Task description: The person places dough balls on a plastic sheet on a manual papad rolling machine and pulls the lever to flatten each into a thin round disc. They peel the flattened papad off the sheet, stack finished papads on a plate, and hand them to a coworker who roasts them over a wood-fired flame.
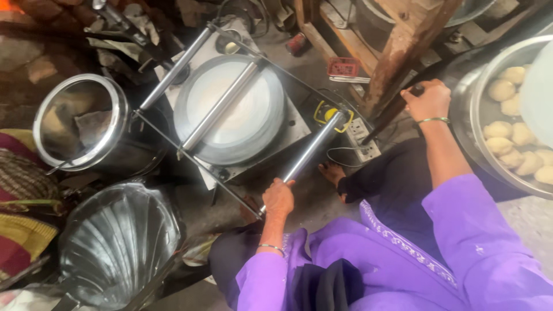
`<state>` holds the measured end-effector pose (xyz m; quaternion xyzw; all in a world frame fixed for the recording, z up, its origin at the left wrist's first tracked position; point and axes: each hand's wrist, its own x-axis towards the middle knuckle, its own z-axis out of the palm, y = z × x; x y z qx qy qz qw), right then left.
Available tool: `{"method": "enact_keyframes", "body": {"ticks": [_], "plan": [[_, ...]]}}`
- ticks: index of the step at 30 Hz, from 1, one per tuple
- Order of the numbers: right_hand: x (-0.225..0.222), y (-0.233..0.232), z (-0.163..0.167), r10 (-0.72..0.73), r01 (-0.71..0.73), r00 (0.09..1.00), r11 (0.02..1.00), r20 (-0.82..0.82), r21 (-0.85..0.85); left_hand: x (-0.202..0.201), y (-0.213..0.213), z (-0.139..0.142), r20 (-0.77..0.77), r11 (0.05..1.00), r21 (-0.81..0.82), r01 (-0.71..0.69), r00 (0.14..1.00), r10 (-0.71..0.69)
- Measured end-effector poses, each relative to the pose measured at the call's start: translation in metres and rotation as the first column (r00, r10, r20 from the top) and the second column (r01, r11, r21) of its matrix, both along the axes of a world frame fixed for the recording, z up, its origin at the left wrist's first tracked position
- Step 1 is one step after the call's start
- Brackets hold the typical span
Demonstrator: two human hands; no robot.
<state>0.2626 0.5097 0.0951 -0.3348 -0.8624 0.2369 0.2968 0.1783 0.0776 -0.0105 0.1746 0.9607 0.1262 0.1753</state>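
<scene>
The left hand [279, 197] is closed around the near end of the press handle [308, 151], a bright steel tube; the fingers wrap over the tube and the thumb side lies toward the person, so the handle runs up and away out of the fist. The right hand [428, 99] is clenched on the dark top of a stick [387, 119] that slants down toward the floor, beside a wooden post [397, 55]; its fingertips are curled under and cannot be seen. The handle belongs to a lever frame over a round press [229, 118], which sits at centre, ahead of the left hand and well left of the right. Count: three steel tubes on the frame, one across the round plate and one at each end; two hands, each with one bangle at the wrist; one lidded steel pot [80, 121] at left; one fluted steel vessel [118, 245] at lower left; one wide bowl [469, 132] at right holding dough balls [501, 90], about ten in view. The bowl is cut off by the right edge and partly covered by a pale blurred shape. One bare foot [333, 171] shows beneath the frame. A yellow item and a socket block behind the handle are hard to make out.
</scene>
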Motion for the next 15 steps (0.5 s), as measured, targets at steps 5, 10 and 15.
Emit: {"method": "enact_keyframes", "body": {"ticks": [5, 10, 15], "plan": [[0.002, -0.007, 0.01, -0.027, 0.029, 0.999, 0.996, 0.016, -0.084, 0.001, 0.0, 0.003, 0.002, 1.0, 0.014, -0.008, 1.0, 0.008], [0.002, -0.004, 0.006, -0.018, 0.018, 1.0, 1.0, 0.01, 0.012, 0.001, 0.0, 0.006, -0.005, 1.0, 0.021, -0.01, 1.0, 0.01], [0.001, 0.004, -0.004, -0.026, 0.025, 0.999, 0.998, 0.025, 0.049, 0.001, 0.0, 0.009, 0.006, 1.0, 0.002, -0.014, 1.0, 0.014]]}}
